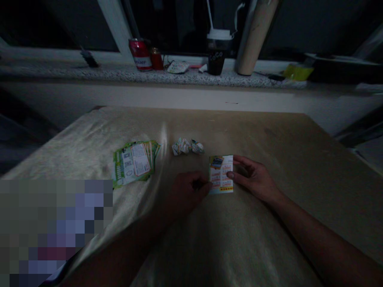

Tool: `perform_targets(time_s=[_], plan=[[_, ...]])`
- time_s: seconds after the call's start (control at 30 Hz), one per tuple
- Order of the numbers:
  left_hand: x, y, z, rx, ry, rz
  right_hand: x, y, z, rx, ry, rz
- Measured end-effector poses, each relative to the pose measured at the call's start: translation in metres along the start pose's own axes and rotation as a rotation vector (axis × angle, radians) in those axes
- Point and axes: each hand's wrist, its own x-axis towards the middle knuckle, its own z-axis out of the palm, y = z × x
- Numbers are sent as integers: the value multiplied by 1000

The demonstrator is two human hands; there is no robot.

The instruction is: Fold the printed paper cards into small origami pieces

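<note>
A small printed leaflet point(221, 175), with a picture at its top and red text below, is between my two hands over the table. My left hand point(190, 189) pinches its lower left edge, the thumb and index finger closed there. From the other side, my right hand point(255, 177) grips the right edge, thumb on the front and fingers behind. Left of the hands lies a fanned stack of green and white leaflets point(134, 161). Two crumpled balls of printed paper, a larger one point(181, 146) and a smaller one point(198, 146), rest just beyond my left hand.
The table has a wrinkled brown cover point(269, 131). Behind it, a speckled windowsill point(113, 73) holds a red can point(140, 55), a small jar point(156, 59), a lidded cup with a straw point(219, 54), a cardboard tube point(254, 40) and a yellow item point(298, 72). The lower left is pixelated.
</note>
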Motion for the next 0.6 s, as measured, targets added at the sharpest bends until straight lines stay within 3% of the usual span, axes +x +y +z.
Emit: perform_targets(time_s=[0.07,0.17,0.37,0.47,0.6], plan=[[-1,-1,3,-127,-19,25,-4,-3,4,231,-66,91],[-1,-2,6,-238,-44,42,-8,-10,8,359,-79,138],[3,-2,6,-505,59,-28,-11,-16,9,383,-171,147],[4,-4,5,-551,129,-40,-12,-16,11,407,-212,151],[3,-6,4,-603,134,-5,-13,-17,12,430,-194,144]])
